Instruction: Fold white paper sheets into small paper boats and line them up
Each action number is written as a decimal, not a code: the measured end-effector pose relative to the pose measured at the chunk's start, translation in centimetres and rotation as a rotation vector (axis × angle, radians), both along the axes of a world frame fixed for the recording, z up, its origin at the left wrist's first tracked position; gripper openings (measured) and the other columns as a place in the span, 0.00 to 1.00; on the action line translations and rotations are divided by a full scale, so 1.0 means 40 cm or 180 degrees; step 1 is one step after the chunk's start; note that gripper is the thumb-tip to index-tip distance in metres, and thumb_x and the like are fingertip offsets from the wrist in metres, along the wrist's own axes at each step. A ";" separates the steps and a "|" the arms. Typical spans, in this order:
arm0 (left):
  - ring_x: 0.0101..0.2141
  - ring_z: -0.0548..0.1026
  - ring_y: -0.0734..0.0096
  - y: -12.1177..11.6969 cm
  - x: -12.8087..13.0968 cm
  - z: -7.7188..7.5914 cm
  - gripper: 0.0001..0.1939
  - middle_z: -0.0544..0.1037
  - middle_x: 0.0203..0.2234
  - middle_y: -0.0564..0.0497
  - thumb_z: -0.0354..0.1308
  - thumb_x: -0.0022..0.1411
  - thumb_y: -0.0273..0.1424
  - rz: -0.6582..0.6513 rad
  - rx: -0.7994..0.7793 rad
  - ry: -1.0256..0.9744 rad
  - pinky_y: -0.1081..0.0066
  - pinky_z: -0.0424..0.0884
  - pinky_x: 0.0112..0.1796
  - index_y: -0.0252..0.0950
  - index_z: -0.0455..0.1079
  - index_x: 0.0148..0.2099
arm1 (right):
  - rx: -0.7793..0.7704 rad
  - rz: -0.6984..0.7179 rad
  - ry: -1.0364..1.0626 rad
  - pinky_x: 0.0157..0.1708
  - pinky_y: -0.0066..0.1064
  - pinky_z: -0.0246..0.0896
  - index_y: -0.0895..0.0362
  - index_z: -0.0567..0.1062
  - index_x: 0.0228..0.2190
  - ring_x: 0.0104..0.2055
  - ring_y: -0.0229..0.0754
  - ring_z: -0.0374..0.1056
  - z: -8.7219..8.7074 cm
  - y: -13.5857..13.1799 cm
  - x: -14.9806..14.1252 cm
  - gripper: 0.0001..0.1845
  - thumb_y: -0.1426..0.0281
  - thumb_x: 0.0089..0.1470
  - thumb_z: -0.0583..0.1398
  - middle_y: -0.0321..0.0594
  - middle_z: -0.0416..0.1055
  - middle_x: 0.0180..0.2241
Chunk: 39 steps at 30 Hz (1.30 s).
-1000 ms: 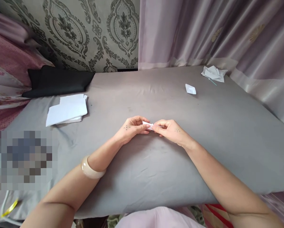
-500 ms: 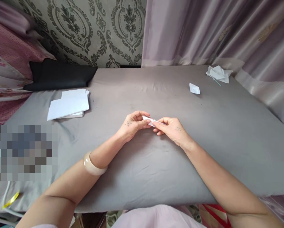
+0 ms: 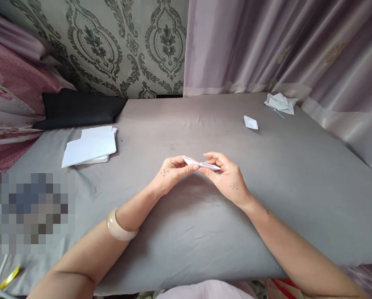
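Observation:
A small piece of folded white paper, with pointed ends and a pinched middle, is held up between my two hands over the grey cloth. My left hand grips its left part, thumb in front and fingers behind. At its right part, my right hand has the thumb against the lower edge, near the middle. The right index finger is raised off the paper, while the other fingers curl behind it, partly hidden.
Grey cloth covers the table. A stack of white paper lies left, before a black folded cloth. A small folded paper piece sits at right; crumpled papers and a thin stick lie farther back. A yellow strip is near left.
The folded paper now shows more of its length between my hands. My right index finger has lifted away from it, and the right hand has turned slightly. The whole view has shifted a little.

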State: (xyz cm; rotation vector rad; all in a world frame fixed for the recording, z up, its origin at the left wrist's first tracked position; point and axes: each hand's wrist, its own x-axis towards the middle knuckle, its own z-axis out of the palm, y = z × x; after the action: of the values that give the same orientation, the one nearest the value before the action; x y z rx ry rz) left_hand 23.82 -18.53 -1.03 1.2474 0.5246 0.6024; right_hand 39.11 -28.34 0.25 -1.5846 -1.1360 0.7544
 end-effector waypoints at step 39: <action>0.22 0.59 0.79 -0.008 0.004 -0.005 0.22 0.64 0.20 0.54 0.59 0.56 0.48 -0.0465 -0.0025 0.0460 0.74 0.52 0.23 0.32 0.68 0.25 | -0.1624 0.0929 0.2453 0.20 0.20 0.58 0.60 0.76 0.25 0.21 0.27 0.62 -0.002 0.026 0.022 0.17 0.59 0.42 0.70 0.32 0.70 0.22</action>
State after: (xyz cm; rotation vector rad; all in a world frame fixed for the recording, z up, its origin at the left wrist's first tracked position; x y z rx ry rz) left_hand 23.99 -18.85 -1.23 1.3158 0.5501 0.3890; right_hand 40.00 -27.30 0.18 -1.3116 -0.6174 1.7719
